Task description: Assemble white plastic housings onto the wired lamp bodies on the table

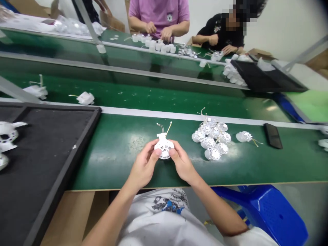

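My left hand [143, 165] and my right hand [181, 161] hold a round white plastic lamp module [164, 147] between them above the green bench top [123, 164]. Thin wires, one pair pale and one yellowish, rise from its far side. Its round face has several openings and turns up toward me. To the right of my right hand, a cluster of similar round white modules [211, 139] lies on the green surface with their wires on top. A single module [243, 136] sits further right, apart from that cluster.
A black smartphone [273, 136] lies at the right. A black-framed tray [51, 143] with white plastic parts sits at my left. Beyond, green belts carry white parts, and a co-worker's hands [159, 32] work among white pieces. Another seated person [220, 37] works further right. A blue stool [263, 212] stands below right.
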Motion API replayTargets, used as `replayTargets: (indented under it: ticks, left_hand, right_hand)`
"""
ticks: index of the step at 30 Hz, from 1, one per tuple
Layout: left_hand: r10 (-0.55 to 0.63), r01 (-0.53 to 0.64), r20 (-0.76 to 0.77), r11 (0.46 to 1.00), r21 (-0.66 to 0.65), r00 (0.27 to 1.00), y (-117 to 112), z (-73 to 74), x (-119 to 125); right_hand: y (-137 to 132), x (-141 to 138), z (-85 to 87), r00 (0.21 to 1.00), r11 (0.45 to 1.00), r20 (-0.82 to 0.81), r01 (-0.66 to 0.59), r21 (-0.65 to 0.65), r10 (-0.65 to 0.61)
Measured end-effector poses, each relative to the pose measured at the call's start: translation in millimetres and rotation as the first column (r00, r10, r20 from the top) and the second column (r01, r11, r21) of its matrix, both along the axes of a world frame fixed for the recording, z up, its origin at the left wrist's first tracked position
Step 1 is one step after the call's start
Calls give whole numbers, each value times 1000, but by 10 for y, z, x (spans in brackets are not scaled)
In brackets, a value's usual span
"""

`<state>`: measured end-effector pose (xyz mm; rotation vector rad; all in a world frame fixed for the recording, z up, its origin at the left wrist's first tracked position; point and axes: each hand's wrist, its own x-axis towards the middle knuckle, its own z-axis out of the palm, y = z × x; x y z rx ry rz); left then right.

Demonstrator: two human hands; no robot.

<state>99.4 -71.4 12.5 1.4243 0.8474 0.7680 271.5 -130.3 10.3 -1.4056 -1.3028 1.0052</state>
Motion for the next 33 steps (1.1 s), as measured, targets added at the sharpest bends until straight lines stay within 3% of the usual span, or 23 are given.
replayTargets:
  ticks: [2,3,4,6,7,8,10,12,14,16,17,19,21,23,25,28,33]
  left_hand:
    - [-78,88,-86,990,114,993,261,39,47]
    - [-60,92,-157,975,203,986,463,55,65]
    - [8,69,-240,948,310,971,709,65,79]
    - [265,-21,-393,850,526,881,1279,61,100]
    - [401,-49,-451,788,613,797,1568,51,105]
    - [454,-64,-457,759,648,765,1834,38,106]
    - [522,-70,-470,719,692,712,2232,15,89]
    - [539,-45,-481,697,716,692,2384,5,44]
    - [579,-18,-472,643,765,665,2277,17,-30]
    - [572,6,-428,594,804,700,1959,52,-121]
    - [502,39,-420,606,795,756,1748,73,-164]
    - [213,187,-441,687,702,872,1290,98,-227]
    - [-79,377,-478,731,569,875,875,70,-242]
    - [-204,473,-507,735,486,838,585,-16,-211]
    - [-212,478,-515,745,465,831,448,-127,-152]
    - [-202,475,-524,749,462,828,447,-246,-69]
    - [-206,490,-534,735,468,820,513,-268,-23]
  right_hand:
    - [-57,172,59,973,998,222,54,36,-61]
    - [-89,292,93,913,989,381,128,77,-148]
    - [-119,428,124,803,966,537,222,133,-258]
    - [-170,702,159,498,884,750,391,254,-436]
    - [-185,819,160,374,854,804,433,290,-463]
    - [-192,909,150,295,844,839,441,305,-457]
    - [-182,982,110,251,865,868,392,314,-429]
    - [-153,907,54,325,900,857,315,300,-399]
    - [-123,721,-7,507,935,789,251,249,-346]
    - [-93,490,-72,715,956,635,228,182,-292]
    - [-76,378,-104,795,961,540,232,148,-275]
    - [-37,190,-160,898,968,364,238,76,-249]
    - [3,72,-198,952,977,226,211,8,-208]
    - [29,26,-211,977,983,128,177,-57,-169]
    - [36,34,-200,988,983,73,143,-116,-135]
    - [18,79,-167,996,982,29,91,-163,-87]
    - [1,89,-174,992,981,56,119,-156,-111]
